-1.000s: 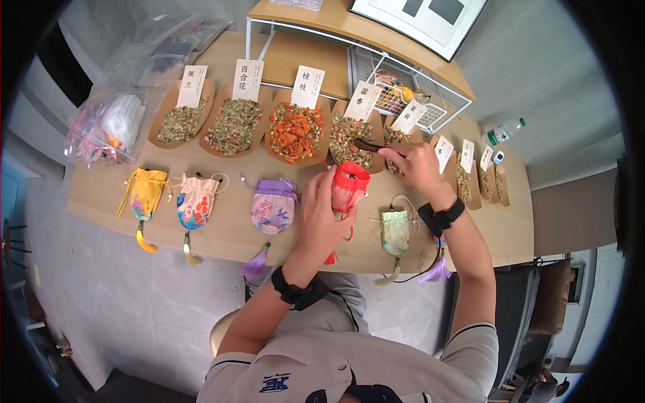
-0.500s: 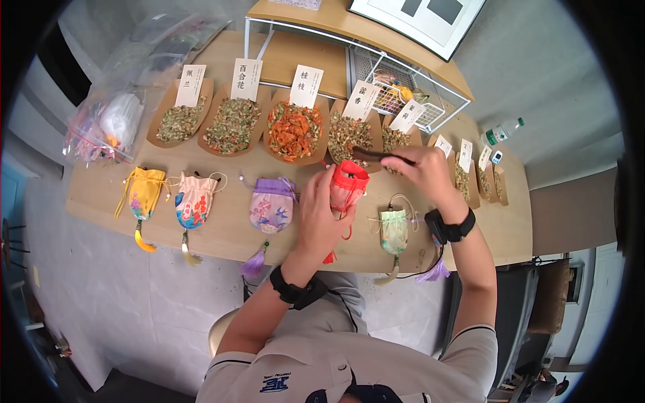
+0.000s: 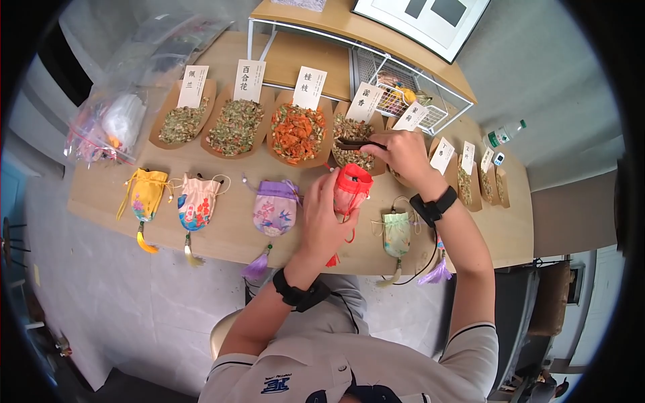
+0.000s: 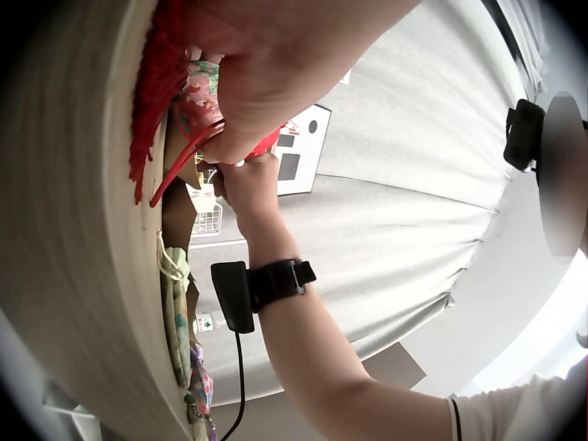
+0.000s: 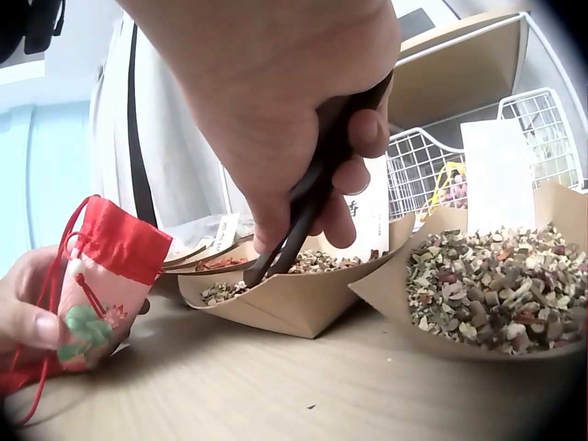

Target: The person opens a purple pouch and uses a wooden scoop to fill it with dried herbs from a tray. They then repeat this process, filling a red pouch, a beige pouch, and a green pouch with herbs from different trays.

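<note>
The left hand (image 3: 321, 218) holds a red and pink drawstring pouch (image 3: 351, 188) upright by its sides, its mouth facing up. In the right wrist view the pouch (image 5: 106, 266) shows a green leaf pattern and a red cord. The right hand (image 3: 406, 156) grips dark tongs (image 3: 359, 144) over the fourth paper tray from the left. Seen from the right wrist, the tips of the tongs (image 5: 308, 207) reach into the dried herbs (image 5: 322, 261) in that tray (image 5: 276, 308). Whether the tips hold any herbs cannot be made out.
Further herb trays with labels stand left and right, one with orange pieces (image 3: 295, 131). Yellow (image 3: 146, 195), peach (image 3: 196, 201), purple (image 3: 274, 211) and green (image 3: 396, 234) pouches lie along the front. Behind are a shelf (image 3: 316, 64), wire basket (image 3: 430, 114) and bottle (image 3: 505, 133).
The right hand has moved left and slightly up over the fourth tray, carrying the tongs with it. The left hand and red pouch have stayed nearly in place.
</note>
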Motion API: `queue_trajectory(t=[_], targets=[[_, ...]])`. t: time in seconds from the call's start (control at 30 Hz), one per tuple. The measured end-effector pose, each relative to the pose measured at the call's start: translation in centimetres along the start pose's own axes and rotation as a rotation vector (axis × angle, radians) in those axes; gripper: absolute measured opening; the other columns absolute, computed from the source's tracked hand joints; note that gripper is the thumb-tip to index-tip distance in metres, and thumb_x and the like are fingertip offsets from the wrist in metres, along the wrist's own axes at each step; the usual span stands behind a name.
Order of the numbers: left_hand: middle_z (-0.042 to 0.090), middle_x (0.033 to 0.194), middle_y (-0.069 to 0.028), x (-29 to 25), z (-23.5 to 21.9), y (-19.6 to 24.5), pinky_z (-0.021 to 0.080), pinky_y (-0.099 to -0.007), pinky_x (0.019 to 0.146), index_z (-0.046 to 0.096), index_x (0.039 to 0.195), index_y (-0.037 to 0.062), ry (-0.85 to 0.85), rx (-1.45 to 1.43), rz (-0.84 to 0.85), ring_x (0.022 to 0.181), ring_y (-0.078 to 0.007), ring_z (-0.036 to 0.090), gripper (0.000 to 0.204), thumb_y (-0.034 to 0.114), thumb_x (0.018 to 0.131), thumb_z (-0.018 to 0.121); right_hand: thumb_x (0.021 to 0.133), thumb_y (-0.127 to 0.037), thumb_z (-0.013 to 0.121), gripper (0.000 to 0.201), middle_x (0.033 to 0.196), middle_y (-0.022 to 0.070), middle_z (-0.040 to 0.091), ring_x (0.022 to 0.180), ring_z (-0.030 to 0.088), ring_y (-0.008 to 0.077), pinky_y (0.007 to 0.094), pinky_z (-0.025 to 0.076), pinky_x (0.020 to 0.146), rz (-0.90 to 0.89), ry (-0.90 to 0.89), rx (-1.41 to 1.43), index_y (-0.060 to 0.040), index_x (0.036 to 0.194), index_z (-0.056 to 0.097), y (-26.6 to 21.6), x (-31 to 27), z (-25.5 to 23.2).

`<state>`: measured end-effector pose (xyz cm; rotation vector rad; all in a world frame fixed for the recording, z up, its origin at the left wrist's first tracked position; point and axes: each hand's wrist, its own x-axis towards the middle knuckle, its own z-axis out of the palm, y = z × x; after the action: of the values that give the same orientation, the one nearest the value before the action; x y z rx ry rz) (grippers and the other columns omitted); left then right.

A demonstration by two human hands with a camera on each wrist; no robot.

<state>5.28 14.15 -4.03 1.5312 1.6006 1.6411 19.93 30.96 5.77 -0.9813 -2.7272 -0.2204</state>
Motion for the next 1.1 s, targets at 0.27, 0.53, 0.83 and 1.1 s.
queue_trajectory(t=[0.27, 0.53, 0.83, 1.1], targets=[[0.054, 0.134, -0.0167, 0.0, 0.1, -0.2, 0.049, -0.0456, 0.099, 0.046, 0.147, 0.0069, 0.018, 0.006, 0.008, 0.122, -0.0373, 0.055, 0.087, 0.007, 0.070, 0.086, 0.087, -0.050, 0.073, 0.037, 0.068, 0.0120, 0.069, 0.064, 0.068, 0.0314, 0.0407, 0.054, 0.059, 0.102, 0.042, -0.080, -0.0149, 0.092, 0.082, 0.7, -0.5, -1.1], [0.053, 0.134, -0.0180, 0.0, 0.0, -0.1, 0.045, -0.0479, 0.105, 0.046, 0.147, 0.0062, -0.004, -0.040, -0.024, 0.124, -0.0388, 0.054, 0.085, 0.009, 0.072, 0.085, 0.087, -0.054, 0.072, 0.040, 0.064, 0.0129, 0.067, 0.062, 0.068, 0.0326, 0.0416, 0.054, 0.058, 0.219, 0.036, -0.020, -0.0164, 0.091, 0.083, 2.7, 1.5, 0.5], [0.054, 0.134, -0.0166, 0.0, 0.1, -0.2, 0.050, -0.0455, 0.098, 0.046, 0.147, 0.0072, 0.022, 0.021, 0.019, 0.122, -0.0373, 0.055, 0.087, 0.007, 0.069, 0.086, 0.089, -0.050, 0.070, 0.037, 0.069, 0.0117, 0.070, 0.065, 0.069, 0.0293, 0.0394, 0.054, 0.059, 0.103, -0.012, -0.162, -0.0147, 0.086, 0.080, -1.0, 2.8, -0.5], [0.054, 0.134, -0.0173, 0.0, 0.1, -0.2, 0.050, -0.0460, 0.099, 0.046, 0.147, 0.0069, 0.020, 0.013, 0.026, 0.122, -0.0379, 0.056, 0.088, 0.007, 0.069, 0.086, 0.086, -0.048, 0.074, 0.034, 0.067, 0.0112, 0.068, 0.063, 0.068, 0.0302, 0.0389, 0.054, 0.059, 0.048, -0.021, -0.180, -0.0149, 0.091, 0.081, 0.7, 1.5, -0.6]])
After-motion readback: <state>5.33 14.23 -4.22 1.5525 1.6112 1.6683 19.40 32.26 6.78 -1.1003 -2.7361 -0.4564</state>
